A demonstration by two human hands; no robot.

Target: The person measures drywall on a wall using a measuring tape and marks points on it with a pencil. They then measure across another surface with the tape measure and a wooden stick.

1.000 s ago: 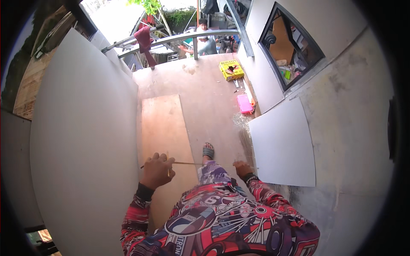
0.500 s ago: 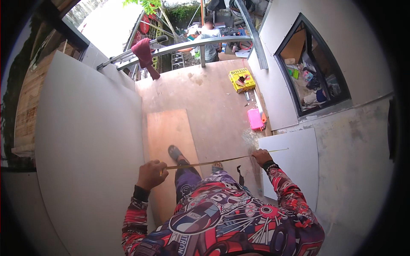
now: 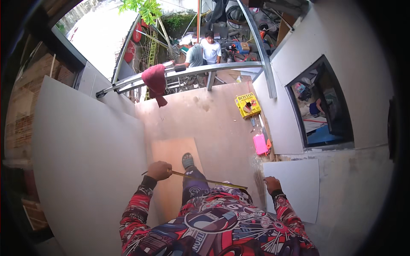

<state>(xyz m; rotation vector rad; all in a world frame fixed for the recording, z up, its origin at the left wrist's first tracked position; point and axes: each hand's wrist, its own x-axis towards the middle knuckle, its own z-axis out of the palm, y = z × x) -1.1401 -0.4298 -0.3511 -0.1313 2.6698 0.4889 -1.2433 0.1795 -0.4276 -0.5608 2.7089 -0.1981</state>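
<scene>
My left hand (image 3: pixel 159 170) is closed around a yellow tape measure blade (image 3: pixel 209 180). A short stretch of the blade sticks out to the left of my fist. The longer stretch runs right across my body and ends in the air short of my right hand (image 3: pixel 272 184). That hand is half curled, fingers drawn in, over the left part of a white board (image 3: pixel 299 183); whether something small sits in the fingers is too unclear to say. My left foot, in a dark clog (image 3: pixel 187 160), stands on a light wooden board (image 3: pixel 171 149).
A large pale panel (image 3: pixel 85 145) stands along the left. At the right lie a yellow box (image 3: pixel 247 105) and a pink case (image 3: pixel 260 144), near a dark-framed window (image 3: pixel 320 102). A maroon cloth (image 3: pixel 154 81) hangs on a metal rail (image 3: pixel 230 65). Beyond are two people (image 3: pixel 211 52).
The tape blade has come away from my right hand and its end hangs free. It now pokes out left of my left hand. My right hand sits lower in view; the head view has shifted.
</scene>
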